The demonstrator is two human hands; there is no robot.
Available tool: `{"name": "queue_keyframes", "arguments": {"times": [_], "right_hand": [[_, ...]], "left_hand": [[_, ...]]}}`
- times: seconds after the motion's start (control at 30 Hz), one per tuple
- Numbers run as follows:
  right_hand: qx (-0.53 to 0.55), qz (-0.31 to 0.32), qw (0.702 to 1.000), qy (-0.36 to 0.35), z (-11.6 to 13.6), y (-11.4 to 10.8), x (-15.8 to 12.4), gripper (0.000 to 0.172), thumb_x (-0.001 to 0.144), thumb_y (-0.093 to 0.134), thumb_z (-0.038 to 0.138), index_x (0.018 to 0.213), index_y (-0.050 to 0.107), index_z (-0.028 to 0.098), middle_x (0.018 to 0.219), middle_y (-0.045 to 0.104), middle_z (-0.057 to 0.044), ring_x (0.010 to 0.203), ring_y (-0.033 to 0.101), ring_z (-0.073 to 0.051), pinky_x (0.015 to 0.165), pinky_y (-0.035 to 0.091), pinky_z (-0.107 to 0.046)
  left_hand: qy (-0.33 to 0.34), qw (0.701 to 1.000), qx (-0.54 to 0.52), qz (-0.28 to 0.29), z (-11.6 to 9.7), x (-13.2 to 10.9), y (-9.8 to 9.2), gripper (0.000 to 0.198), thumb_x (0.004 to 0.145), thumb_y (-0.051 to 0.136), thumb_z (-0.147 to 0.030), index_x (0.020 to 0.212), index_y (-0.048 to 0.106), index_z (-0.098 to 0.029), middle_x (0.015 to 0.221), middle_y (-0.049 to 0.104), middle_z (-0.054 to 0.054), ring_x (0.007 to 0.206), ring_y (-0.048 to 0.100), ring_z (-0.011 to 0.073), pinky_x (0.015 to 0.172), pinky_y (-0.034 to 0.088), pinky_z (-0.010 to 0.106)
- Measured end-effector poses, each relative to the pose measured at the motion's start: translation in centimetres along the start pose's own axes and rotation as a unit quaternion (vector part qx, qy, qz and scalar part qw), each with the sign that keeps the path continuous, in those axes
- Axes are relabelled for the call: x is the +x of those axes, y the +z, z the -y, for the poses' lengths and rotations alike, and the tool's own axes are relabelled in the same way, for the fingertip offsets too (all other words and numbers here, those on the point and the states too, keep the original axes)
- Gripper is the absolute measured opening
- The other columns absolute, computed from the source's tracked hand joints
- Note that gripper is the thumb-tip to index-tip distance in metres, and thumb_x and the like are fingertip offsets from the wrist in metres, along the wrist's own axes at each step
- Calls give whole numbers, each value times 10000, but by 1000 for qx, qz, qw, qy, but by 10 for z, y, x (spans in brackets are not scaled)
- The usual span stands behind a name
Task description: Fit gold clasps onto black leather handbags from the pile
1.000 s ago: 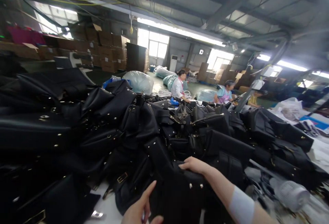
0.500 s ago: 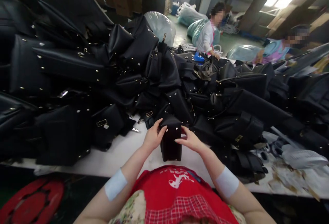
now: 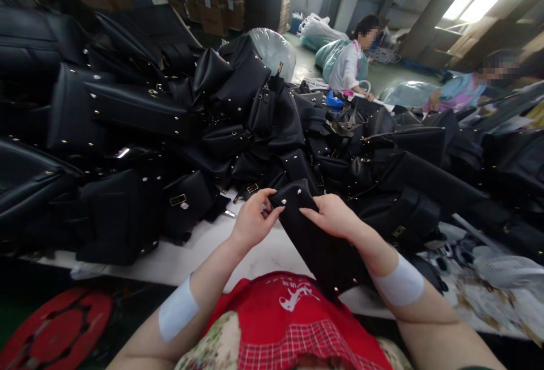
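Note:
A black leather-look bag (image 3: 317, 245) with small metal studs at its corners is between my hands, slanting down to the right toward my red apron. My left hand (image 3: 254, 217) pinches its upper left corner, thumb close to a stud. On the bag's upper right edge my right hand (image 3: 335, 216) grips with the thumb on the near face; its other fingers are partly hidden. Just left of my left hand lies a strap piece with a gold buckle (image 3: 252, 187). Another black bag with a gold buckle (image 3: 187, 203) stands farther left.
Black bags (image 3: 140, 109) are heaped across the white table (image 3: 204, 251). Plastic wrapping (image 3: 501, 265) lies at the right. A red round object (image 3: 55, 330) is below the table's left edge. Two people (image 3: 346, 67) work beyond the heap.
The bag has gone from upright to slanted, its lower end swinging right. My right hand has moved right and higher along its edge. The view has turned slightly left.

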State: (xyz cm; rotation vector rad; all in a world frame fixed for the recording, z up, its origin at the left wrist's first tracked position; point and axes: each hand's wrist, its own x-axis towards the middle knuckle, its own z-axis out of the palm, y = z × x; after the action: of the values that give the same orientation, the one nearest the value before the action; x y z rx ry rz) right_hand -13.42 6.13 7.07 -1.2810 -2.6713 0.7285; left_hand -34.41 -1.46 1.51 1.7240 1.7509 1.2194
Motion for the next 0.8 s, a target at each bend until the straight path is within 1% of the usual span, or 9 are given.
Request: {"name": "queue_keyframes", "arguments": {"times": [0.1,0.2,0.3,0.47,0.57,0.63,0.7,0.77,0.8], "right_hand": [[77,36,996,25,8,-4,-12,305,872,527,378,746,707,167,728,708,-40,676,632,-185,579,389,-240],[133,61,988,55,10,12,-19,299,861,535,371,740,703,156,700,694,-24,649,613,-175,564,385,-236],[143,53,986,66,11,23,-20,306,863,530,380,758,704,152,688,683,-24,630,588,-168,568,380,-240],[101,32,992,69,23,23,-20,319,860,529,379,672,670,164,616,638,-16,581,552,-143,532,320,-233],[78,30,994,67,28,24,-18,311,854,541,391,684,676,168,635,648,-25,588,553,-140,535,305,-234],[62,25,996,64,28,25,-16,305,849,551,392,692,681,165,666,662,-38,602,556,-144,551,311,-239],[66,27,995,64,26,27,-17,295,849,551,381,698,683,165,669,663,-38,608,553,-144,562,318,-240],[92,38,993,71,22,30,-17,293,856,541,373,703,683,167,649,650,-27,609,549,-143,558,319,-236],[106,46,990,75,20,31,-17,293,859,538,372,707,684,168,643,646,-23,612,550,-144,555,319,-234]], "left_hand": [[24,999,-18,38,-11,-8,-2,231,815,662,-248,1031,598,-193,752,563,-16,648,542,123,598,455,231],[30,996,-2,84,-11,-14,-1,122,831,638,-214,949,622,-194,751,557,-8,665,536,129,620,443,242],[15,995,18,102,-7,-16,-2,37,835,629,-211,859,617,-186,770,578,5,703,551,145,659,440,260],[0,996,31,87,-2,-19,-5,132,881,556,-269,786,599,-189,769,606,20,737,570,175,691,441,294],[-32,995,15,96,4,-21,-6,178,871,565,-327,759,608,-195,759,620,26,729,582,191,679,448,311],[-81,988,-42,125,4,-23,-8,217,860,572,-373,746,594,-190,711,607,19,648,574,179,607,453,300],[-134,966,-151,160,1,-25,-10,253,867,552,-406,743,561,-186,638,574,-1,561,551,155,537,455,276],[-171,938,-261,154,-3,-25,-12,249,868,548,-406,764,539,-180,664,594,2,586,580,144,555,487,263],[-181,929,-294,130,-4,-23,-12,229,855,569,-390,782,539,-175,734,625,19,649,612,148,598,510,265]]}}
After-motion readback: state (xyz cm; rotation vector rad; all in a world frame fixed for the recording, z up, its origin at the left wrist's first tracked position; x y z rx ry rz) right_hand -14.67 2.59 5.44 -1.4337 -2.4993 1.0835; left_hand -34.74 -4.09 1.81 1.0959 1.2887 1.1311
